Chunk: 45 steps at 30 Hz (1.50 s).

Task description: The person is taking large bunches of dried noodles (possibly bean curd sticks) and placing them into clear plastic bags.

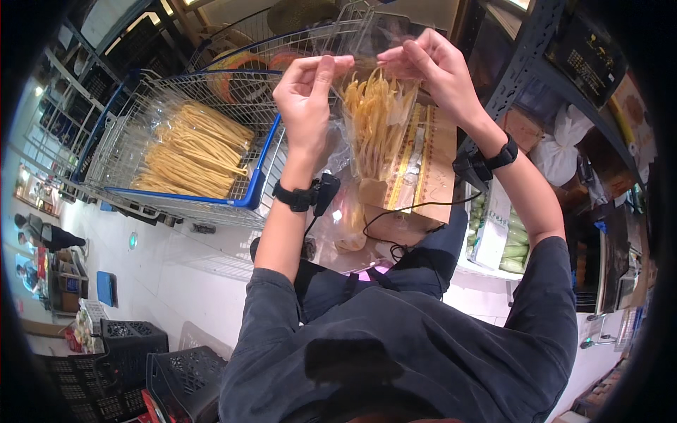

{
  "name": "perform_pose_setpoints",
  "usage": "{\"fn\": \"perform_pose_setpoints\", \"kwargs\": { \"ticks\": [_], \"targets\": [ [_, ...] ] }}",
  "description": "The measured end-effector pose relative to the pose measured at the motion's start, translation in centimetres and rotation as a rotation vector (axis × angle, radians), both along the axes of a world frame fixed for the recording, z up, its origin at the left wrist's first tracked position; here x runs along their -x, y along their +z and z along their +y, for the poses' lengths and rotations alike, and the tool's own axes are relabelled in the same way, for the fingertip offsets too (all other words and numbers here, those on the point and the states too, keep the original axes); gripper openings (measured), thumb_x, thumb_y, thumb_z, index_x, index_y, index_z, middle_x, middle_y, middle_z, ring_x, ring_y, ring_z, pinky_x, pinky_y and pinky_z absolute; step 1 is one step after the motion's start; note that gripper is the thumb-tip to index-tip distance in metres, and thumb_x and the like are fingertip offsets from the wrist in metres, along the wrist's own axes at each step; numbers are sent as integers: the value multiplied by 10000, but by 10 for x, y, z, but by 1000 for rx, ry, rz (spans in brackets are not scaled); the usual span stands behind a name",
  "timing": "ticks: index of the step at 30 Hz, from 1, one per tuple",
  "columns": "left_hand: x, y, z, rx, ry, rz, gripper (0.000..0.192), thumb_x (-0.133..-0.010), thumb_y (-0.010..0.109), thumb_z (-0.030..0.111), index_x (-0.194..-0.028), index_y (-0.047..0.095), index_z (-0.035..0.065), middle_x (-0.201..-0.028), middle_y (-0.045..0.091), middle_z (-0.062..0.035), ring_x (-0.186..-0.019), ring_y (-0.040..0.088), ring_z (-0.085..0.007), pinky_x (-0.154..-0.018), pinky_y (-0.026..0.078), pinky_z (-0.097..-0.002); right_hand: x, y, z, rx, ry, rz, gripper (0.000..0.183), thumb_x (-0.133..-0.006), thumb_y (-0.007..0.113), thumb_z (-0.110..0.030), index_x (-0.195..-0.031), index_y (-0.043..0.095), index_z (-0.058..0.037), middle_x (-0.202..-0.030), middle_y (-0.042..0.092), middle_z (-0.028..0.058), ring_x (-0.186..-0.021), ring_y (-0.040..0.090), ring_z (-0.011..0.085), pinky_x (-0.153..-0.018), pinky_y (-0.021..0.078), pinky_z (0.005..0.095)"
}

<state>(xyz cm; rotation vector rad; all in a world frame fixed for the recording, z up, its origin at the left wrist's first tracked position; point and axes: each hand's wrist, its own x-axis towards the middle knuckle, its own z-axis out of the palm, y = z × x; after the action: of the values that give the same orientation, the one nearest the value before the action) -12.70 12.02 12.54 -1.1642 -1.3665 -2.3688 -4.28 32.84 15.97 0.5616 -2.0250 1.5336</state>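
In front of me a clear plastic bag (355, 132) hangs upright, filled with long yellow dried food sticks (378, 111) whose tips point up. My left hand (309, 87) pinches the bag's upper edge between thumb and fingers. On the other side, my right hand (444, 71) grips the top edge too, and thin film shows above its fingers. Below the bag is a cardboard box (431, 164) with patterned tape on it. Several clear bags of similar sticks (198, 145) lie in a wire shopping cart (259, 180) to my left.
A thin black cable (423, 205) runs from my right wrist strap across the box. At the right are a metal shelf post (521, 63), a white plastic bag (563, 140) and a crate of green vegetables (515, 248). Black plastic crates (185, 378) stand at lower left. People (45, 232) are farther off.
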Motion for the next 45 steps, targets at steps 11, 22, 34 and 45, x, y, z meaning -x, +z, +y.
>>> {"fn": "perform_pose_setpoints", "kwargs": {
  "ticks": [11,22,34,45],
  "targets": [
    [-36,-50,4,156,-273,-200,961,-645,931,3,-1440,392,41,-1365,568,-144,-1266,602,-266,-1075,522,-389,0,57,-47,236,66,-260,191,-1048,607,-210,-1065,535,-33,-1197,665,184,-1160,660,275,-1026,549,461],
    [-37,35,-70,-164,-158,9,698,-791,842,23,-1364,442,2,-1276,615,-140,-1179,649,-257,-1023,545,-418,-8,21,-92,-368,220,-286,827,-757,936,-200,-1402,465,14,-1292,622,120,-1205,627,220,-1025,533,361],
    [-78,-65,-376,-390,737,-151,249,-1065,429,237,-1139,550,32,-860,562,-107,-810,517,-207,-781,413,-366,219,116,-267,-336,594,-586,332,-1017,657,-251,-1223,582,-3,-1119,691,163,-1032,690,246,-904,592,384],
    [-70,-180,-411,-204,892,-632,208,-1052,483,212,-1152,541,38,-800,539,-75,-755,497,-163,-724,394,-301,389,-191,-456,-273,1211,-1043,820,-918,738,-103,-1562,243,15,-1375,551,202,-1282,529,314,-1168,373,447]
  ]
}}
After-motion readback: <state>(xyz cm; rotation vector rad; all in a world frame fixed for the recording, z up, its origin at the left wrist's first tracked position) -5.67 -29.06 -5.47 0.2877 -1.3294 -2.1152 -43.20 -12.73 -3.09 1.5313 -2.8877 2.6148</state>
